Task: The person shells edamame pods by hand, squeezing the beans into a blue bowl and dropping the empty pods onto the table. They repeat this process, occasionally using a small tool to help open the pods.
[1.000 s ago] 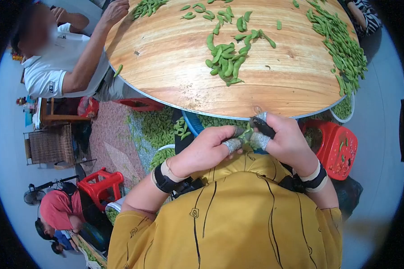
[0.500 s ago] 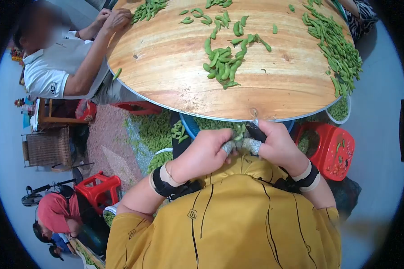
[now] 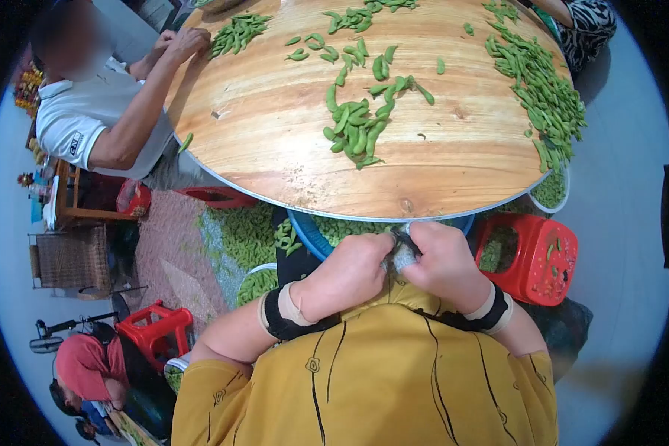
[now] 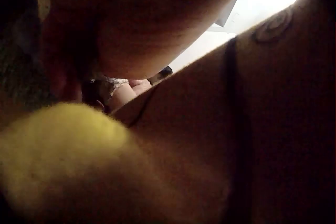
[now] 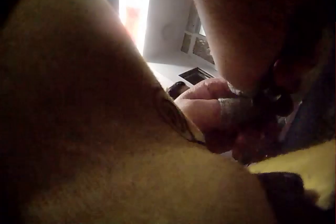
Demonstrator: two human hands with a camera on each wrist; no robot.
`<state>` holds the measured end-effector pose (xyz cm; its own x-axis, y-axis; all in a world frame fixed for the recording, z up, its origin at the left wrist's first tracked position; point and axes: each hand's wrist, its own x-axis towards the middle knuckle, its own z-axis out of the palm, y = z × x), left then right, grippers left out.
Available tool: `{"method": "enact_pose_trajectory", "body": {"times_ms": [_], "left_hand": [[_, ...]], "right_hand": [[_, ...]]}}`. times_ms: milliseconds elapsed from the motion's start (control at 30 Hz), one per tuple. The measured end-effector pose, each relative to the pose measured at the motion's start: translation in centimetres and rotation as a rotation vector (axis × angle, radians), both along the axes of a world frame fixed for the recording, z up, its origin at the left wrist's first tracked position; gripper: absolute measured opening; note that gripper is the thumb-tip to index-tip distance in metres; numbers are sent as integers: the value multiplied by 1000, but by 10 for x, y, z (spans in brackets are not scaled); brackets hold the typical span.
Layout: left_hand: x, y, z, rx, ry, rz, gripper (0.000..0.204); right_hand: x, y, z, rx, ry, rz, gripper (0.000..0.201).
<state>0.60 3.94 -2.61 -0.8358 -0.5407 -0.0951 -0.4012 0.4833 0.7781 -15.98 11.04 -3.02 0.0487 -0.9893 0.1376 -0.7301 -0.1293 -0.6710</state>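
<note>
Over the lap, below the table's near edge, both hands meet fingertip to fingertip. My left hand [image 3: 349,266] has curled fingers, its back to the head camera. My right hand [image 3: 446,259] pinches in against it, with grey wrapping [image 3: 404,259] on a finger and a dark piece [image 3: 403,236] by the thumb. The green soybean pod between the fingertips is now mostly hidden by the hands. Just beyond them is a blue basin [image 3: 305,232] of green beans. In the dark right wrist view, the wrapped fingers [image 5: 233,111] are bent close together.
A round wooden table [image 3: 275,156] carries a small pile of soybean pods [image 3: 357,130] and a long heap of pods [image 3: 531,89] at right. A red stool [image 3: 546,264] stands right, a bowl of beans [image 3: 550,189] beyond it. Another person [image 3: 100,119] sits at left.
Both hands have drawn closer together, and the green pod seen between them earlier is now covered. The head view has shifted slightly, so the table sits lower and further left.
</note>
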Motion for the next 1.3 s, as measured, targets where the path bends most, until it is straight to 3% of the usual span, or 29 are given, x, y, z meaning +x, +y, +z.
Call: {"method": "enact_pose_trajectory", "body": {"times_ms": [233,300,333,400,467,567,633,733,833,867,933,1000,1167,1300], "left_hand": [[23,-13,12,37,33,2,13],[45,-20,11,64,-125,57,12],[59,-24,8,-25,-194,88,12],[89,-30,0,-201,-354,172,12],[110,-29,0,-354,-530,317,15],[122,-28,7,-480,-419,403,20],[114,-30,18,-390,-420,414,20],[100,-32,20,-233,-156,374,18],[79,-35,26,-244,-119,230,20],[68,-36,29,-222,21,219,20],[48,-39,34,-212,70,171,21],[23,-42,39,-199,118,119,23],[-33,-42,42,-395,334,68,36],[-40,-45,42,-176,100,-230,22]], "right_hand": [[-13,-5,5,134,-53,49,20],[-19,-7,5,34,-128,218,17],[-24,-9,11,31,-123,215,17],[-35,-20,33,239,-98,165,18],[-49,-43,46,168,-49,-3,20],[-80,-97,45,29,177,-175,18],[-97,-130,33,6,268,-196,18],[-108,-157,14,-50,320,-265,18],[-110,-157,10,32,389,-280,18],[-108,-147,14,29,326,-275,19],[-100,-125,23,32,266,-270,19],[-91,-98,34,216,-114,-274,22],[-74,-46,59,296,-354,-106,26],[-76,-29,65,316,-389,28,25]]}}
